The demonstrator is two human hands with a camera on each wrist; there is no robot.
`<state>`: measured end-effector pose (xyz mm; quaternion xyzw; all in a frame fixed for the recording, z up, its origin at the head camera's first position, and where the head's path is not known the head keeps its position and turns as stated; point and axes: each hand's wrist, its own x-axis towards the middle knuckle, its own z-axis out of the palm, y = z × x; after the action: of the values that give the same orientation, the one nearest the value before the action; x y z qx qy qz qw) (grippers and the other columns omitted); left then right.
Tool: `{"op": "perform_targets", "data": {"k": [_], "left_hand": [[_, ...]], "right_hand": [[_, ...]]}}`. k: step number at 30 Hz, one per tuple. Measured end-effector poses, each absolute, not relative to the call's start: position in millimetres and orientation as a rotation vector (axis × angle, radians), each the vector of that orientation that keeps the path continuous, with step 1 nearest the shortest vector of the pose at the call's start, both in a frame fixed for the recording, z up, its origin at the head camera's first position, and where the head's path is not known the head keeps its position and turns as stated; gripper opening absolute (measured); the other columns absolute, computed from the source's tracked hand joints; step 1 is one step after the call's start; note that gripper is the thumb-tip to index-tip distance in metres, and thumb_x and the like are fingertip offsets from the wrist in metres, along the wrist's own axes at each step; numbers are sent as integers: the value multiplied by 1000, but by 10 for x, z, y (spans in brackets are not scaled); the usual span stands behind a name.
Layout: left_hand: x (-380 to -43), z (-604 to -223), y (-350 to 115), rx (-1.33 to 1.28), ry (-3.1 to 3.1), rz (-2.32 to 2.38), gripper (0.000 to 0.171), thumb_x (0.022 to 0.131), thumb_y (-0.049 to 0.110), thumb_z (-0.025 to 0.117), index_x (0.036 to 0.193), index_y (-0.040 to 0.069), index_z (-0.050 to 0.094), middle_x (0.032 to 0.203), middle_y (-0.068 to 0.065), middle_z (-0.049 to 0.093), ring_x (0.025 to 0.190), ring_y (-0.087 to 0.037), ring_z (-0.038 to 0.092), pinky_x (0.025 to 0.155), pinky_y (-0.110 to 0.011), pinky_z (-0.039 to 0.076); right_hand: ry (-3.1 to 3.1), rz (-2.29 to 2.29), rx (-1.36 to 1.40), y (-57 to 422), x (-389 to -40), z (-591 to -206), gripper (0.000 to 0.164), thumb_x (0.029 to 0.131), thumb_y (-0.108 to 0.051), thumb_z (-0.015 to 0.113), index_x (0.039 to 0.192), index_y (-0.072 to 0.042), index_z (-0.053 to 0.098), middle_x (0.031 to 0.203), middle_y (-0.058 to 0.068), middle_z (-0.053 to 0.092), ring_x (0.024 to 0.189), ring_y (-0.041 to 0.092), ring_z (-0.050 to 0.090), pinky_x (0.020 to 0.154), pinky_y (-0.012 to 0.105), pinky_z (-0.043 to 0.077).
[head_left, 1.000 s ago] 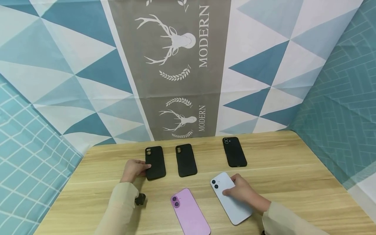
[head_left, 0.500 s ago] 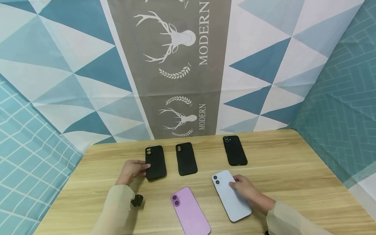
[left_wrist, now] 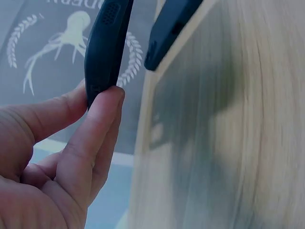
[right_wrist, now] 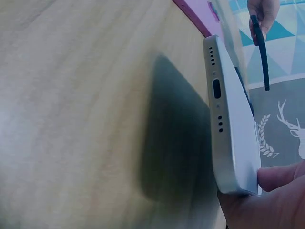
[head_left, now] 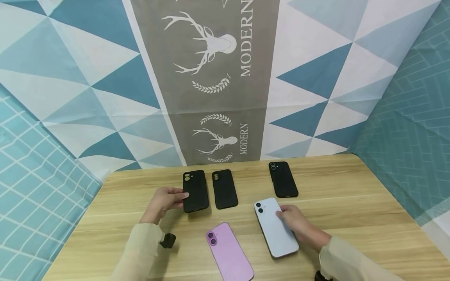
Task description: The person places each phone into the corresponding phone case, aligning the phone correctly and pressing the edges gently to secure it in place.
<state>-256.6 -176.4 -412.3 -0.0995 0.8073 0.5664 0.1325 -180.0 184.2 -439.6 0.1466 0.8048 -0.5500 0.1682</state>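
Observation:
My left hand (head_left: 166, 201) pinches a black phone case (head_left: 195, 191) by its left edge, thumb on the back. The left wrist view shows this case (left_wrist: 107, 45) raised off the table between thumb and fingers. My right hand (head_left: 296, 220) grips a white phone (head_left: 275, 228) by its right side, thumb on its back. In the right wrist view the phone's port end (right_wrist: 217, 90) faces the camera, and a shadow lies on the wood below it. Just right of the held case, a second black phone case (head_left: 225, 189) lies on the table.
A pink phone (head_left: 230, 251) lies at the front middle of the wooden table (head_left: 351, 210). Farther back on the right is a black phone or case with camera lenses (head_left: 283, 179). Patterned cloth (head_left: 218, 97) hangs behind the table's back edge.
My left hand has lifted the black phone case and shifted it right, closer to the second case. The white phone has moved slightly up in the head view with my right hand.

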Motion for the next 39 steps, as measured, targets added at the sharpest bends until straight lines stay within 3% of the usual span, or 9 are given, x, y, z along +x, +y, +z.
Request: {"op": "perform_targets", "data": {"k": [4,9,23,39], "left_hand": [[-2549,-4092,-1682,-274,2335,1661,45,77,15,68,112,-9,53,90,-13,61,59,-9,61,64,-27,55],[-2531,-4072,-1602,-250,2314,1691,43,76,13,69,109,-10,54,84,-11,62,59,-10,61,61,-26,55],[-2419,-3963,-1481,-203,2253,1724,40,76,10,68,108,-10,54,80,-8,62,59,-10,59,61,-25,55],[-2395,-3960,-1395,-179,2231,1753,40,76,8,68,108,-10,54,82,-9,62,61,-11,60,60,-24,55]], "right_hand": [[2291,-1578,413,1851,-1833,-4349,38,90,-7,38,120,16,39,114,27,46,101,31,46,84,42,43],[2274,-1597,413,1847,-1884,-4298,39,91,-7,36,123,16,36,121,29,41,110,35,41,97,53,33],[2261,-1625,412,1838,-1984,-4227,41,91,-6,36,124,18,32,128,33,34,120,41,33,102,54,27],[2254,-1667,380,1757,-2144,-4145,42,91,-6,35,125,18,30,128,32,33,118,38,36,101,52,30]]}}
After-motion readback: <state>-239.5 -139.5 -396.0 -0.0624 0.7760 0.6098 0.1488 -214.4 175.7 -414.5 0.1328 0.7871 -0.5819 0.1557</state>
